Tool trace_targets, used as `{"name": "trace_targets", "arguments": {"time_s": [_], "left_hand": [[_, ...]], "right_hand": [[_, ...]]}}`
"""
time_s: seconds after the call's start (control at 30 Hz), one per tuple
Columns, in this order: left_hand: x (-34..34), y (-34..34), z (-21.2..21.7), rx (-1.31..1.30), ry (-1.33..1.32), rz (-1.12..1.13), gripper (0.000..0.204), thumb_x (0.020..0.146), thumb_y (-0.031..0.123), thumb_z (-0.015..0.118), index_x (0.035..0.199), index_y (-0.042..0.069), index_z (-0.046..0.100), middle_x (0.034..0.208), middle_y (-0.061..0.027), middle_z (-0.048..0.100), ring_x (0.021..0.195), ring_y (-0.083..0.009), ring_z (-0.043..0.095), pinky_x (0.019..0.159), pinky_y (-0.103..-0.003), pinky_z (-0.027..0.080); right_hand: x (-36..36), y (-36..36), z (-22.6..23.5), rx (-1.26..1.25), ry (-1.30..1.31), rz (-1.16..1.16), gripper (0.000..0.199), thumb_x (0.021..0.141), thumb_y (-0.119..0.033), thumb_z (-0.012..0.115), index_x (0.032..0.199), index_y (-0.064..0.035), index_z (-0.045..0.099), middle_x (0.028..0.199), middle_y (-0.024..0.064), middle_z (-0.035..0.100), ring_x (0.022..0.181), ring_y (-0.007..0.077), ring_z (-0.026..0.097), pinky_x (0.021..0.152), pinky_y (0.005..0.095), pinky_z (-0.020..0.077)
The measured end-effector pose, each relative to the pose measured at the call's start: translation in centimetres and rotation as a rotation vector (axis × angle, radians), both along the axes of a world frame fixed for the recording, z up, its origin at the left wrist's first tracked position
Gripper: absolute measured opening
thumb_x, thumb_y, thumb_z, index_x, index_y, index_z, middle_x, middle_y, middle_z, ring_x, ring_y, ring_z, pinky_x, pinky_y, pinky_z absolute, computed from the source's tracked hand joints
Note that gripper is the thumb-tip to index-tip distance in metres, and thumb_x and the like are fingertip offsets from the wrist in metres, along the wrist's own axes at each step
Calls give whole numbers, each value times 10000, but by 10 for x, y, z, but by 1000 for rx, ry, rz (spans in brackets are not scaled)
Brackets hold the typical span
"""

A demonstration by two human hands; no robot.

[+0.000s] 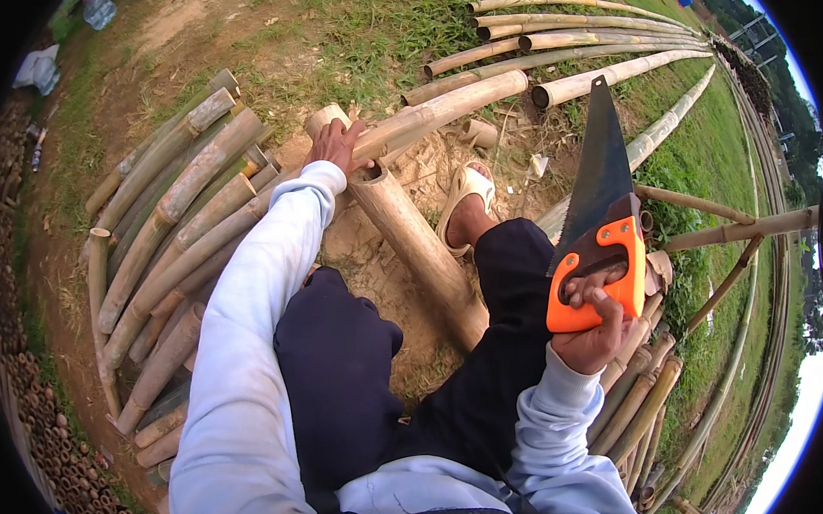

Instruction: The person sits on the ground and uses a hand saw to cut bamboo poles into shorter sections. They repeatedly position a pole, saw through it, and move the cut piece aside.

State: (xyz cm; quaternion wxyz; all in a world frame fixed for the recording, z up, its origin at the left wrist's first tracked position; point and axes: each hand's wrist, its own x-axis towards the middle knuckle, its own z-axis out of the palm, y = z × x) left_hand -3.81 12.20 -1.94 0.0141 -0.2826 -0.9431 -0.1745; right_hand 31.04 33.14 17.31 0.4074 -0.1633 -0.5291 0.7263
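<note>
My left hand [335, 146] is closed over a bamboo pole [442, 110], its fingers bent round the top; the underside of the grip is hidden. This pole slants away to the right. Just below the hand is the hollow end of a thick bamboo log [420, 247], which runs down toward my right leg. A short cut bamboo end [324, 118] shows right behind the hand. My right hand [598, 318] grips a handsaw by its orange and black handle [625, 271]. Its dark blade [600, 161] points up and away, apart from the bamboo.
Cut bamboo lengths [176, 221] are stacked on the left, with more [640, 389] at the lower right. Long poles [595, 42] lie on the grass at the far right. Sawdust covers the soil around my sandalled foot [469, 204]. A bamboo frame [741, 229] stands at the right.
</note>
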Motion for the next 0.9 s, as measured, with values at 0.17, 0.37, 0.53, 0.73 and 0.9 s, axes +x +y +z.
{"name": "trace_targets", "arguments": {"time_s": [0.17,0.37,0.53,0.73,0.9], "left_hand": [[5,1,-4,151,98,-17,484,799,294,826,1181,91,607,1135,-147,568,1142,-345,560,1031,-468,438],[13,-14,-9,123,202,-134,414,786,175,746,1181,87,656,1102,-133,615,1137,-333,573,1021,-450,445],[20,-30,-5,13,218,-175,539,815,183,769,1346,200,672,1183,-109,611,1188,-310,566,1025,-436,464],[13,-29,-5,161,46,-32,459,866,230,782,1296,144,649,1254,-124,525,1188,-350,559,1018,-464,491],[16,-31,-13,217,96,-59,409,849,223,809,1187,68,639,1143,-152,600,1133,-373,587,994,-452,500]], "right_hand": [[-2,-4,1,5,-2,-1,283,847,-24,561,1125,3,512,806,85,524,726,188,526,811,364,496],[0,-3,1,-8,7,34,283,849,-18,556,1127,8,511,805,84,522,727,183,522,816,362,492],[0,-1,-3,23,17,31,285,853,-21,562,1131,12,511,803,84,523,718,183,522,786,360,482],[-6,-4,-2,-2,60,-36,281,809,41,514,1087,64,550,770,118,548,628,195,538,683,365,518],[-5,-4,1,31,32,-41,260,795,27,532,1051,70,556,750,118,531,614,191,526,667,364,511]]}}
